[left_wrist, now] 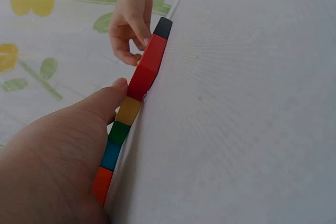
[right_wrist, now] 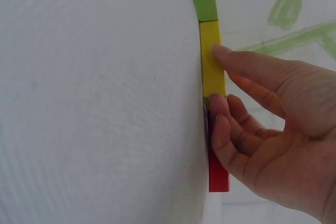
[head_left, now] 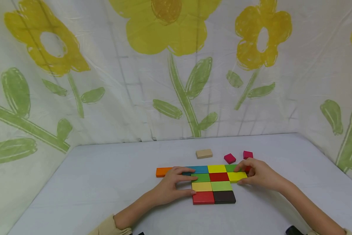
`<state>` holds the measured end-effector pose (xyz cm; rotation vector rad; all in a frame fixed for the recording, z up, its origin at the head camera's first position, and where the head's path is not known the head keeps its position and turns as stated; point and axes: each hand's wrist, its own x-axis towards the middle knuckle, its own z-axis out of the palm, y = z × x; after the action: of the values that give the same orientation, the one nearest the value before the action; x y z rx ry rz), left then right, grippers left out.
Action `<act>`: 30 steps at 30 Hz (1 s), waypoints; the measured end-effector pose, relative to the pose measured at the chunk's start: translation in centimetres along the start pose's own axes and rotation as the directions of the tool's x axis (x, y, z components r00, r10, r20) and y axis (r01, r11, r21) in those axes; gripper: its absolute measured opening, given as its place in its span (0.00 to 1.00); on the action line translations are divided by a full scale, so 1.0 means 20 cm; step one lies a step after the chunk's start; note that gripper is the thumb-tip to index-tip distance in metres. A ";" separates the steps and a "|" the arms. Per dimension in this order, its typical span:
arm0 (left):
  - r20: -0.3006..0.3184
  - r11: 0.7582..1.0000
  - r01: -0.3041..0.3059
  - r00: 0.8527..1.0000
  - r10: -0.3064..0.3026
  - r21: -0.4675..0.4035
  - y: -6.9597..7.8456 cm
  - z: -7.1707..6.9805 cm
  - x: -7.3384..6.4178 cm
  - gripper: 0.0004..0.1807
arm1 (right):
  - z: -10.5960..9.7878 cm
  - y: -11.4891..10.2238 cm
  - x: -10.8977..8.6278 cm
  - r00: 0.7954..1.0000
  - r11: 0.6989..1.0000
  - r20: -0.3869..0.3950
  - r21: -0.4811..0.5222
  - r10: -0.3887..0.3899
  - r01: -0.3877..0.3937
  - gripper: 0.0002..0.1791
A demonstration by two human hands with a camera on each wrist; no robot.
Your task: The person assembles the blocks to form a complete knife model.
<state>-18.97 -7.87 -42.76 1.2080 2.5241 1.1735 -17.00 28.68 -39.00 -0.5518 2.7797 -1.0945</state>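
Observation:
Flat coloured wooden blocks lie edge to edge in several rows on the table. My left hand point(head_left: 171, 187) rests along their left side, fingers spread, fingertips over the blue blocks point(head_left: 200, 169) and a green block point(head_left: 201, 177). Its thumb touches the corner of the red block point(head_left: 203, 197), beside the black block point(head_left: 224, 197). At the right end, my right hand point(head_left: 259, 174) pinches the yellow block point(head_left: 237, 176), thumb at its near corner and index finger by the green block point(head_left: 231, 167) behind. A dark red block point(right_wrist: 219, 166) sits by its curled fingers, partly hidden in the head view.
Behind the rows lie a plain wooden block point(head_left: 203, 153) and two small crimson blocks, one point(head_left: 230, 158) turned askew and another point(head_left: 248, 154) further right. An orange block point(head_left: 163, 172) extends the back row leftward. A flower-printed curtain point(head_left: 129, 107) hangs along the table's far edge.

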 end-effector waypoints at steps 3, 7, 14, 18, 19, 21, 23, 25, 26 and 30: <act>-0.001 1.000 0.001 1.000 -0.001 -0.003 0.00 0.00 0.00 0.24 | -0.01 0.00 0.00 1.000 1.000 0.008 0.001 -0.008 0.008 0.18; 0.000 1.000 -0.001 1.000 0.001 -0.006 0.00 0.00 0.00 0.24 | -0.02 0.00 0.00 1.000 1.000 0.021 0.016 -0.014 0.013 0.19; 0.002 1.000 0.001 1.000 -0.001 0.001 0.00 0.00 0.00 0.24 | -0.04 -0.02 0.00 0.999 0.998 0.037 0.055 -0.004 0.002 0.19; 0.001 1.000 0.005 1.000 -0.005 0.001 0.00 0.00 0.00 0.24 | -0.05 -0.04 0.02 0.999 0.998 0.036 0.061 0.012 -0.014 0.19; 0.002 1.000 0.005 1.000 -0.005 0.001 0.00 0.00 0.00 0.24 | -0.06 -0.04 0.02 0.999 0.998 0.035 0.062 0.014 -0.017 0.19; 0.001 1.000 0.006 1.000 -0.006 -0.001 0.00 0.00 0.00 0.24 | -0.06 -0.05 0.03 0.999 0.998 0.033 0.059 0.012 -0.014 0.18; 0.001 1.000 0.005 1.000 -0.005 0.000 0.00 0.00 0.00 0.24 | -0.07 -0.06 0.05 1.000 0.999 0.031 0.048 0.005 -0.007 0.17; 0.002 1.000 0.006 1.000 -0.006 0.000 0.00 0.00 0.00 0.24 | -0.07 -0.07 0.06 0.999 0.999 0.033 0.037 0.001 -0.002 0.17; 0.001 1.000 0.007 1.000 -0.007 -0.001 0.00 0.00 0.00 0.24 | -0.08 -0.08 0.07 0.999 1.000 0.036 0.032 -0.002 0.001 0.16; 0.002 1.000 0.009 1.000 -0.009 -0.004 0.00 0.00 0.00 0.24 | -0.09 -0.10 0.11 0.999 1.000 0.044 0.021 -0.001 0.000 0.16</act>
<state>-18.96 -7.85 -42.74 1.1950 2.5216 1.1740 -18.89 27.55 -36.27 -0.5677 2.7271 -1.0972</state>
